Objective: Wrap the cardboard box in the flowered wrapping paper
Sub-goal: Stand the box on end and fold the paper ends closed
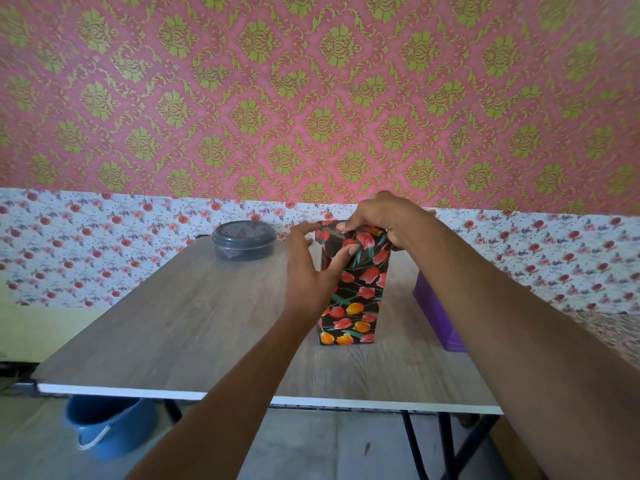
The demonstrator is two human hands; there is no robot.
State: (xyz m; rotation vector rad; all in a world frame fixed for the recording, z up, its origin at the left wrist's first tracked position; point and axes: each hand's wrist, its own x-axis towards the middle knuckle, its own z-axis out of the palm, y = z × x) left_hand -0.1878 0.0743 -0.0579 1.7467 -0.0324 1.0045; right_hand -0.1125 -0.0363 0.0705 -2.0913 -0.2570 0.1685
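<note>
Down at 7 o'clock, under the near table edge, there's a blue bucket (107,427) sitting on the floor, partly hidden by the tabletop. Both forearms come in from the bottom, one from about 6 and one from about 4, and reach across the table (180,317) toward the middle. The box (353,292) stands upright on end a bit right of center, already covered in the paper (360,320), which is black with red and orange tulips, at least on the sides facing the camera. The left hand (313,271) is against the box's left side near the top, thumb pressed onto the front face and the other fingers spread loosely behind the upper left corner. The right hand (384,216) sits over the top at 12 o'clock of the box, fingers curled down and pinching the paper at the top end, thumb flat on the fold. At 3 o'clock of the box there's a purple bin (438,317), mostly hidden behind the right forearm. Further back at 10 o'clock of the box, a gray round tub (244,240) with a lid sits near the far edge, well apart from the box. Behind it all is patterned wallpaper.
</note>
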